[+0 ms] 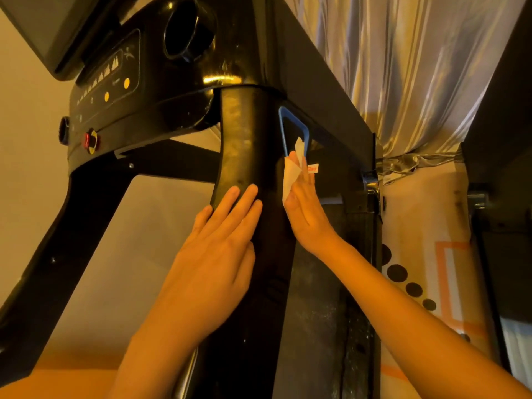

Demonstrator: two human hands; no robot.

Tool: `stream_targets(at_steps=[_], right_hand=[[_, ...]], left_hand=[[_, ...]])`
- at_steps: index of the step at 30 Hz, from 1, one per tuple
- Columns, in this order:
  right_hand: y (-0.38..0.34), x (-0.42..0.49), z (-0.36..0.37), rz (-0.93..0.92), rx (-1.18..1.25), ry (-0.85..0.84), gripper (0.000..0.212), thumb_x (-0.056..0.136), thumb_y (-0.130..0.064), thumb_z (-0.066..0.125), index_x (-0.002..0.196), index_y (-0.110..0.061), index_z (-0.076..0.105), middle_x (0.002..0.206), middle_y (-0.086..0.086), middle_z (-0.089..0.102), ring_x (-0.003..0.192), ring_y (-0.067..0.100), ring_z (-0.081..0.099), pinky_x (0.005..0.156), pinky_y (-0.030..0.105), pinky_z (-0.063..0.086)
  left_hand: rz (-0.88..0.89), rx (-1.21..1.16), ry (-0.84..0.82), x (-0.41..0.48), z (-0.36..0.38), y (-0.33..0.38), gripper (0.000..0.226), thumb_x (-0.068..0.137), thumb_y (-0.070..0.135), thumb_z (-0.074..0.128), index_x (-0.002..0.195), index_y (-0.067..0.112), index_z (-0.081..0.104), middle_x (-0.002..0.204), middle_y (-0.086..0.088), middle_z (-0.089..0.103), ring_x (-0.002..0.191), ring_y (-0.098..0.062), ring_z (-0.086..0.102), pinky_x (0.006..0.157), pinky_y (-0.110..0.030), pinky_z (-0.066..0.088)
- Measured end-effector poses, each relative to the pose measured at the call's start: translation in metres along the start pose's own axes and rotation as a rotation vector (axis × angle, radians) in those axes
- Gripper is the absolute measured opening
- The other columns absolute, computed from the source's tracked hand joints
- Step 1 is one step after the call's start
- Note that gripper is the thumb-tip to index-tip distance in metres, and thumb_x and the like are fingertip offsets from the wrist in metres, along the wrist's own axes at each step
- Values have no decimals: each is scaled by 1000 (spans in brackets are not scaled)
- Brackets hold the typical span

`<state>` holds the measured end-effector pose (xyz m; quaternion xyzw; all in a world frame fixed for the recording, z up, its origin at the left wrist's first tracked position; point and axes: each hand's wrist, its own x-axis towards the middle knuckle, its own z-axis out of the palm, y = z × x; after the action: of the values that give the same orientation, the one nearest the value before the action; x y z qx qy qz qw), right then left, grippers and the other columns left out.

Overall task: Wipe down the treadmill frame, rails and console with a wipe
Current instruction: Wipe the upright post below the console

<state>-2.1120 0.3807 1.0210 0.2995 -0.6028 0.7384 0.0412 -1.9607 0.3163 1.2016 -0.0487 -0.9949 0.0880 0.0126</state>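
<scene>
The black treadmill fills the view, with its console [109,82] at the upper left and a dusty black handrail [241,139] running down the middle. My left hand [218,249] lies flat on the handrail, fingers together, holding nothing. My right hand [305,214] presses a white wipe [290,174] against the right side of the upright frame [339,156], just below a blue-edged trim piece [283,128]. A small white and red sticker [313,169] shows past my fingertips.
A cup holder [187,30] opens in the console top, and a red safety key [90,141] sits at its lower edge. Silvery curtain [403,67] hangs at the right. Another dark machine frame [495,168] stands at the far right, above a patterned floor mat [426,254].
</scene>
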Motion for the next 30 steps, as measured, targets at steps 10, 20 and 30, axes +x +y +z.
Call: stream_targets(at_steps=[10,20,30], right_hand=[[-12,0,6,31,36,25,57,107,-57,23,155,-56,-6,164,-32,-8,157,9,-8,126,58,-5],[-9,5,-3,22,-35,-6,59,109,-42,26,152,-58,-10,169,-14,-5,156,5,-10,125,40,-14],[-49,58,-22,-321,-353,-187,55,111,-28,30,162,-12,21,171,8,12,159,22,-4,126,37,-11]], left_hand=[[-4,-8,-1,-4,0,2,64,96,41,15,159,26,22,167,11,7,153,-4,-7,117,-25,-11],[-20,-6,-26,-2,-3,4,68,94,45,12,159,29,20,166,15,3,151,0,-11,114,-19,-15],[-22,-46,-24,-3,-3,2,63,97,36,25,159,31,18,166,18,2,152,2,-9,114,-15,-14]])
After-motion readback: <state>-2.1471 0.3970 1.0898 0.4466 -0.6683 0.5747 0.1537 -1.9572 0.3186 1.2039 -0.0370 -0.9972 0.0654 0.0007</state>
